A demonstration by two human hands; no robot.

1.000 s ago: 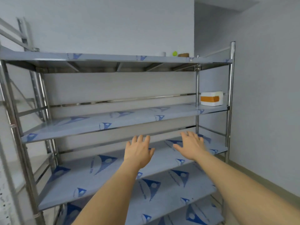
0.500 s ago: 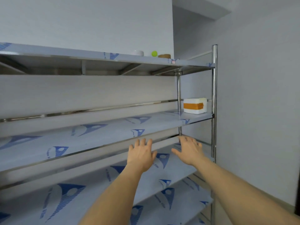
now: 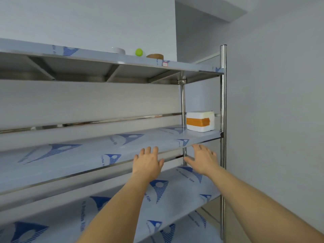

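White box [image 3: 200, 123] sits on the middle shelf [image 3: 122, 148], just beside the front post [image 3: 223, 102]. Left hand [image 3: 148, 163] and right hand [image 3: 203, 160] hang spread and empty, left of that post, by the shelf edge. Grabbing looks not yet done. Room is wide left of the post, tight beside it.

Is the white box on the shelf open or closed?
Closed: the white box has its top covered, and an orange tape band runs around its sides.
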